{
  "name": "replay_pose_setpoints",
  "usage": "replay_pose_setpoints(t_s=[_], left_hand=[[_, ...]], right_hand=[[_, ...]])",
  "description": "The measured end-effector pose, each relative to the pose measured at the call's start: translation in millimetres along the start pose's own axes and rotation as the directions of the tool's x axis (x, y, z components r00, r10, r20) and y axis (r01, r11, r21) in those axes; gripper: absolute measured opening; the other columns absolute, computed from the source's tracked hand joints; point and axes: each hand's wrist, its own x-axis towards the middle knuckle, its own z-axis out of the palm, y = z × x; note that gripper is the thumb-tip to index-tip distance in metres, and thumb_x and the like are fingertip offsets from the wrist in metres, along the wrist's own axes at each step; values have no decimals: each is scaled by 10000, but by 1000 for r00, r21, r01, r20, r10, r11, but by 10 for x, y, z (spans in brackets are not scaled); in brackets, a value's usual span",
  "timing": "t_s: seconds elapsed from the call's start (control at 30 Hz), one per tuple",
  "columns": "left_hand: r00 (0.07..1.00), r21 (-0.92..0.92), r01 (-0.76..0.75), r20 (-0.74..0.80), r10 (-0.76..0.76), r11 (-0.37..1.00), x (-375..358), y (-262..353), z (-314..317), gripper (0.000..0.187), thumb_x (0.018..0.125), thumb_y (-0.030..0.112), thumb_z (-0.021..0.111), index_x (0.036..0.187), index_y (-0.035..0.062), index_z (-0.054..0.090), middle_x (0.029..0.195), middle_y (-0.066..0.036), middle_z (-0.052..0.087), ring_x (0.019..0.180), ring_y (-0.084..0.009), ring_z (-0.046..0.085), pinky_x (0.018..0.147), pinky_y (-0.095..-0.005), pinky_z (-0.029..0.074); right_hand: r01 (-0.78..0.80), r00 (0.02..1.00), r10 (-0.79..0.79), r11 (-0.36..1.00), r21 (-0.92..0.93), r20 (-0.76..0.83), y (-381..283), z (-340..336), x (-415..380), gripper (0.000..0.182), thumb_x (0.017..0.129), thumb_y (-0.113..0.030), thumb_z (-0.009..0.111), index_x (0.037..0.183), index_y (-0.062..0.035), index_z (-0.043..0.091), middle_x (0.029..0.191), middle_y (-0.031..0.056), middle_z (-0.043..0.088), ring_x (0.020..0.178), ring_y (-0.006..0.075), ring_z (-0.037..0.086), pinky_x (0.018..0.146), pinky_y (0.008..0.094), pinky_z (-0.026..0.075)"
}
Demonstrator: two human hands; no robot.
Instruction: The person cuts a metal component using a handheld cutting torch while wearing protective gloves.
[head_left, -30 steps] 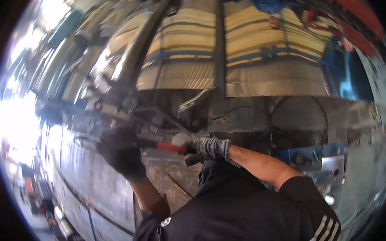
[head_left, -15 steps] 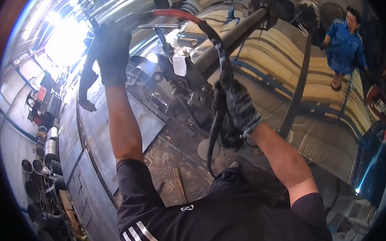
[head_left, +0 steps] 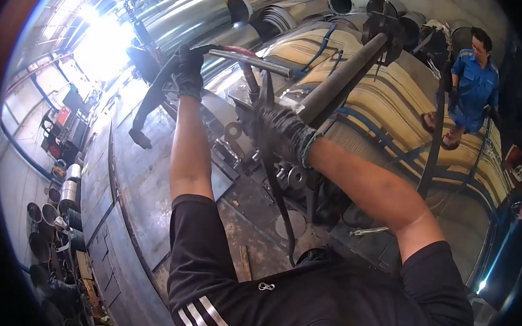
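Observation:
My left hand (head_left: 190, 72), in a dark glove, is closed around a thick black cable. A curved black length (head_left: 150, 108) hangs down to the left of it. A red-wrapped stretch of the cable (head_left: 241, 50) runs right from that hand. My right hand (head_left: 283, 132), gloved and somewhat blurred, grips the cable lower down, in front of a metal fixture. Below it the black cable (head_left: 286, 222) drops toward my lap. A metal rod (head_left: 251, 62) lies across just right of my left hand. Around the fixture are ring-shaped metal parts (head_left: 296, 177).
A long dark beam (head_left: 346, 79) slants up to the right. Behind it are shiny curved sheets (head_left: 386, 104) and large metal rolls (head_left: 185, 23). A person in blue (head_left: 474, 79) stands at right. Flat metal plates (head_left: 141, 175) lie at left; a wrench (head_left: 368, 231) lies at lower right.
My right hand has moved up and left, closer to my left hand. My left hand has shifted right in view, and the cable between the hands now spans a shorter distance.

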Motion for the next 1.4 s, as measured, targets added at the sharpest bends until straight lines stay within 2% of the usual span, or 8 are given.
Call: replay_pose_setpoints(t_s=[0.1,0.57,0.8,0.9,1.03,1.23,1.3,1.4], left_hand=[[895,-671,399,137,-424,625,-135,-516,2,285,1046,347,682,996,67,704,914,-66,718,866,-157,647,764,-306,532],[830,-748,558,510,-226,359,-1747,25,385,436,1011,277,607,1330,-19,637,1246,-4,584,779,-117,561,728,-365,439],[772,-678,598,343,-536,428,-1535,808,289,505,1030,299,560,1449,18,528,1439,-120,527,1139,-238,538,959,-442,452],[697,-622,664,312,-646,416,-1744,1313,10,540,1038,308,540,1499,34,481,1521,-169,502,1293,-289,527,1057,-475,458],[762,-645,567,173,-625,513,-1620,1870,-253,463,1051,322,536,1403,25,573,1347,-162,622,1207,-276,615,1010,-430,518],[582,-533,795,805,-117,288,-2491,4520,-394,385,1060,260,601,1384,55,640,1318,-140,689,1216,-247,652,1011,-386,539],[296,-306,898,952,81,316,-2999,5187,-113,377,1063,234,624,1402,71,642,1352,-139,688,1257,-246,647,1034,-381,535],[147,-224,796,973,179,562,-3879,5420,650,398,1055,254,658,1410,75,644,1409,-176,663,1302,-292,635,1067,-408,525]], right_hand=[[84,987,-93,994,-72,-133,-117,399,187,313,906,-163,684,1159,22,684,968,236,748,873,377,750,778,498,593],[-223,922,318,902,369,-220,237,284,-1951,309,1025,-271,606,1283,-110,662,1072,165,735,944,377,722,873,467,556],[-497,688,302,859,-125,-660,296,410,-4530,425,1010,-239,656,1400,-74,624,1286,210,687,1207,351,663,1051,425,533],[-368,84,966,258,893,-245,184,731,-5519,399,945,-318,735,1235,-54,663,1238,88,695,1102,271,691,925,459,583],[-341,-32,992,102,935,-120,486,1522,-6417,444,985,-342,695,1321,-59,631,1302,99,678,1154,283,675,989,478,554],[-481,486,634,769,421,-602,1433,3013,-7373,527,1036,-290,643,1504,-62,559,1479,107,613,1280,322,637,1155,502,470],[136,-151,987,-35,990,56,1084,2120,-6846,608,1007,-412,647,1488,-48,570,1461,117,622,1262,309,638,1127,483,486],[303,-301,948,-5,953,101,979,1552,-6482,760,965,-595,654,1463,-25,586,1434,131,635,1235,290,638,1084,454,510]])
